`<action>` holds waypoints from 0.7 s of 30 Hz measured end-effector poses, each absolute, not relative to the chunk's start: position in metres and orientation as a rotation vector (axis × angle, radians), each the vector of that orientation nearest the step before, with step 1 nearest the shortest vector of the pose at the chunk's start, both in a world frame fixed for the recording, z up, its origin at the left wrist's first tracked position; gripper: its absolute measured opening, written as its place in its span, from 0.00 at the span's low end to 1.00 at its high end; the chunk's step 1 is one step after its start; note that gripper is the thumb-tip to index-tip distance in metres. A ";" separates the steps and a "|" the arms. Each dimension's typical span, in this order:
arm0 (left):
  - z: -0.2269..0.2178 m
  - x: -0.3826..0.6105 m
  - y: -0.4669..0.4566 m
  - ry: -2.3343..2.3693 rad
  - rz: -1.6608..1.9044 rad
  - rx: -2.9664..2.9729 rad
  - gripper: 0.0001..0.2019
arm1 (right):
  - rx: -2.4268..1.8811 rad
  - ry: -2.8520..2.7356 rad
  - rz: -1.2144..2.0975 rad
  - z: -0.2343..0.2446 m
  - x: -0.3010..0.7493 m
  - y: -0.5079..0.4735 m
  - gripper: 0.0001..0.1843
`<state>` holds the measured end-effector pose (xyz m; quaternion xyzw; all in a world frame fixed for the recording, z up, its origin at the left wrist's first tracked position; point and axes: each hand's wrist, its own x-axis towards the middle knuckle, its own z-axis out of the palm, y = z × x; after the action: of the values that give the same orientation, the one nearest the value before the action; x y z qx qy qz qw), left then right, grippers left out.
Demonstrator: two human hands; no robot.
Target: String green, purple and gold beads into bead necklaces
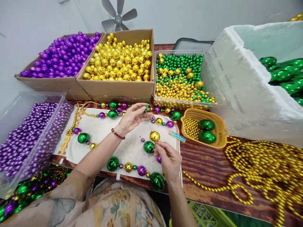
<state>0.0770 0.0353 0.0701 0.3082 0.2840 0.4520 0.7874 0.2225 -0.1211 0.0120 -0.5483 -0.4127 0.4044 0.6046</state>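
Note:
Between finger and thumb, my left hand [132, 118] pinches a small green bead [146, 107] at the upper tip of a long thin needle [149, 121]. A shiny gold bead [154, 136] is threaded lower down the needle. My right hand [169, 157] is closed on the needle's lower end, just below the gold bead. Beside those fingers is a large green bead [148, 147]. A string of green, purple and gold beads [128, 167] curves around on the white cloth [99, 135], partly hidden by my left hand.
Boxes of purple beads [66, 56] and gold beads [120, 61] stand behind. A clear tub [187, 102] holds green and gold beads; another tub [30, 135] holds purple ones. An orange basket [221, 138], foam box [236, 78] and gold bead chains [267, 170] lie right.

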 end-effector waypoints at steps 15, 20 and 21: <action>0.034 0.121 -0.019 0.670 0.911 0.933 0.18 | -1.346 -0.726 1.032 -0.003 0.228 -0.109 0.14; 0.037 0.120 -0.014 0.689 0.892 0.917 0.19 | -1.320 -0.643 1.211 -0.001 0.232 -0.107 0.17; 0.038 0.119 -0.014 0.693 0.871 0.954 0.19 | -1.320 -0.612 1.226 -0.002 0.233 -0.106 0.17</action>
<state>0.1194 -0.0140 0.0380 0.4355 0.3164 0.3974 0.7432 0.2332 -0.1061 -0.0015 -0.5647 -0.2619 0.5248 0.5806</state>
